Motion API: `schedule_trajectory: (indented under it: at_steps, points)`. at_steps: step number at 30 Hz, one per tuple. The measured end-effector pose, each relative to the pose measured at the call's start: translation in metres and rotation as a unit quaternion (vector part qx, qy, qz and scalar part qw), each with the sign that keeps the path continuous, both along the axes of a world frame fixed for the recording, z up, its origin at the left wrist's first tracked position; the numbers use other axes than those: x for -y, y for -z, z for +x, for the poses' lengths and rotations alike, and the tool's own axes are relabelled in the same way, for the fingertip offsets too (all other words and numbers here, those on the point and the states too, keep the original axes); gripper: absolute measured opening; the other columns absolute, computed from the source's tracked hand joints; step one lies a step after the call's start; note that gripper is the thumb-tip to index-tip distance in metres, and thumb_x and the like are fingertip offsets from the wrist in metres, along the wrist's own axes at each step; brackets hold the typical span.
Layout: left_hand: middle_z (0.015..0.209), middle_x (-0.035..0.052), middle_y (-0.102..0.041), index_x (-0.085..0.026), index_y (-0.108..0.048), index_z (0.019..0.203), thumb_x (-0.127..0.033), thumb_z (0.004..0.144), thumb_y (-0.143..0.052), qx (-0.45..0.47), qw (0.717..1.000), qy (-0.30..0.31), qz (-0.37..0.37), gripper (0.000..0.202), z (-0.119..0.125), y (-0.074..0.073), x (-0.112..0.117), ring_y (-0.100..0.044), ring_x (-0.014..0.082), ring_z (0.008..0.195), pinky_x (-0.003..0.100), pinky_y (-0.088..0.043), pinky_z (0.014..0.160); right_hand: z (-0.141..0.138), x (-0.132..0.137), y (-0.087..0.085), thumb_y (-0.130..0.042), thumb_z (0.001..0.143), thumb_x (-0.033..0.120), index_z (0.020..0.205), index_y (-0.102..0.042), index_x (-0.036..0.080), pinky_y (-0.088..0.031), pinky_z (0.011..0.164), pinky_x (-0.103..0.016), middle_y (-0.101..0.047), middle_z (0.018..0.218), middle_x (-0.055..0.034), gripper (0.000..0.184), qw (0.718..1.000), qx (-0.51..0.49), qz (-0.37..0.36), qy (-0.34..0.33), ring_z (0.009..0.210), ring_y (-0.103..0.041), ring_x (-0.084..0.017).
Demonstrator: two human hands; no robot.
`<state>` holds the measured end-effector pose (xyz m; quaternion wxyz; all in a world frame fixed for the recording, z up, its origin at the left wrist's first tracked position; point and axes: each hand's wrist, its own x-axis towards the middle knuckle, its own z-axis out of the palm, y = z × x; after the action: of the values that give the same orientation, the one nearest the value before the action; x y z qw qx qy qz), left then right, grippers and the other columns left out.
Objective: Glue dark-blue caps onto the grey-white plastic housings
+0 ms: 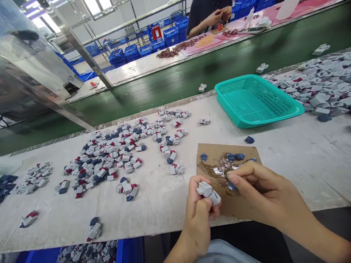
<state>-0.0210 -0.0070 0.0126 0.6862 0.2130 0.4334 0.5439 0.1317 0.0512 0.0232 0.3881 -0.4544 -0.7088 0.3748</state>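
Observation:
My left hand (197, 219) is closed around a small light-grey moulded plastic piece (208, 191), held just over the near left edge of a brown cardboard square (233, 210). Thumb and forefinger of my right hand (267, 193) are pinched together above the cardboard; whatever they hold is too small or hidden to make out. Right below those fingertips a blue piece (231, 185) shows in part. Shiny wet liquid (219, 170) is spread over the cardboard. Several dark-blue pieces (235, 156) lie at its far side, and another (203, 157) near its far left corner.
A turquoise plastic basket (238, 118) stands beyond the cardboard. Assembled grey, red and blue pieces (109, 153) are heaped at left; loose grey pieces (326, 86) pile up at far right. Behind runs a green conveyor belt (153, 86). Across it, a co-worker's hands (215, 17) are busy.

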Motion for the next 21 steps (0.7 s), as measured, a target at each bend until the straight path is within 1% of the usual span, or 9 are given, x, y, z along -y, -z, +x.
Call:
schedule_trajectory:
  at_steps: [3, 7, 9, 12, 14, 16, 18, 20, 21]
  points:
    - [0.071, -0.0053, -0.047, -0.022, -0.049, 0.098, -0.030, 0.078, -0.059, -0.050, 0.999, -0.014, 0.009, 0.023, 0.003, -0.002, 0.005, -0.033, 0.0098, 0.059, 0.022, -0.028, 0.054, -0.014, 0.007, -0.017, -0.062, 0.092, 0.056, 0.071, -0.063, 0.022, -0.049, 0.044, -0.018, -0.063, 0.058, 0.0013, 0.040, 0.995, -0.061, -0.072, -0.017, 0.050, -0.063, -0.012]
    - [0.075, -0.0031, -0.049, -0.023, -0.051, 0.100, -0.029, 0.084, -0.056, -0.114, 0.993, -0.013, 0.035, 0.018, 0.003, -0.001, 0.012, -0.038, 0.0134, 0.066, 0.026, -0.034, 0.062, -0.020, 0.008, -0.022, -0.060, 0.093, 0.056, 0.071, -0.063, 0.023, -0.045, 0.038, -0.018, -0.062, 0.054, 0.0015, 0.040, 0.995, -0.042, -0.079, -0.034, 0.043, -0.060, -0.012]
    - [0.079, -0.0014, -0.052, -0.023, -0.051, 0.103, -0.029, 0.088, -0.053, -0.151, 0.987, -0.012, 0.051, 0.017, 0.003, 0.002, 0.016, -0.042, 0.0152, 0.070, 0.028, -0.036, 0.066, -0.022, 0.011, -0.019, -0.057, 0.095, 0.052, 0.072, -0.063, 0.023, -0.045, 0.037, -0.019, -0.064, 0.054, 0.0015, 0.037, 0.998, -0.024, -0.041, -0.028, 0.042, -0.060, -0.012]
    - [0.086, 0.0019, -0.056, -0.023, -0.050, 0.109, -0.029, 0.092, -0.050, -0.210, 0.975, -0.018, 0.072, 0.018, 0.005, 0.007, 0.021, -0.049, 0.0181, 0.076, 0.030, -0.040, 0.072, -0.025, 0.019, -0.012, -0.052, 0.099, 0.049, 0.071, -0.060, 0.024, -0.048, 0.040, -0.021, -0.069, 0.058, 0.0001, 0.038, 0.998, 0.016, 0.066, 0.007, 0.042, -0.062, -0.013]
    - [0.088, 0.0030, -0.057, -0.023, -0.049, 0.112, -0.029, 0.094, -0.049, -0.251, 0.965, -0.021, 0.081, 0.019, 0.005, 0.008, 0.022, -0.051, 0.0188, 0.077, 0.031, -0.041, 0.073, -0.024, 0.025, -0.006, -0.050, 0.101, 0.045, 0.071, -0.059, 0.024, -0.048, 0.042, -0.021, -0.069, 0.060, 0.0000, 0.038, 0.994, 0.029, 0.105, 0.014, 0.044, -0.063, -0.013]
    - [0.085, 0.0025, -0.058, -0.022, -0.048, 0.112, -0.026, 0.095, -0.047, -0.271, 0.958, -0.003, 0.091, 0.017, 0.003, 0.007, 0.020, -0.050, 0.0182, 0.074, 0.031, -0.041, 0.072, -0.020, 0.027, 0.000, -0.047, 0.104, 0.040, 0.080, -0.063, 0.024, -0.049, 0.046, -0.021, -0.070, 0.066, 0.0005, 0.033, 0.994, 0.013, 0.105, -0.008, 0.050, -0.064, -0.012]
    - [0.077, 0.0000, -0.056, -0.023, -0.050, 0.109, -0.027, 0.096, -0.047, -0.272, 0.957, 0.019, 0.095, 0.014, 0.000, 0.004, 0.017, -0.046, 0.0166, 0.066, 0.030, -0.038, 0.066, -0.014, 0.024, 0.002, -0.042, 0.106, 0.042, 0.097, -0.068, 0.027, -0.052, 0.057, -0.024, -0.072, 0.078, 0.0001, 0.031, 0.994, -0.019, 0.102, -0.018, 0.063, -0.067, -0.014]
    - [0.069, -0.0024, -0.051, -0.023, -0.053, 0.104, -0.035, 0.095, -0.051, -0.266, 0.959, 0.012, 0.101, 0.015, -0.002, 0.002, 0.014, -0.041, 0.0156, 0.059, 0.030, -0.033, 0.060, -0.012, 0.014, -0.001, -0.036, 0.106, 0.051, 0.109, -0.069, 0.032, -0.054, 0.070, -0.029, -0.072, 0.091, -0.0011, 0.038, 0.995, -0.048, 0.083, 0.013, 0.080, -0.067, -0.017]
    - [0.065, -0.0031, -0.048, -0.023, -0.055, 0.102, -0.042, 0.094, -0.053, -0.264, 0.959, -0.001, 0.107, 0.020, -0.003, 0.000, 0.013, -0.038, 0.0156, 0.057, 0.030, -0.031, 0.058, -0.014, 0.007, -0.005, -0.033, 0.105, 0.056, 0.111, -0.069, 0.033, -0.055, 0.076, -0.032, -0.071, 0.097, -0.0019, 0.043, 0.996, -0.065, 0.055, 0.037, 0.087, -0.067, -0.019]
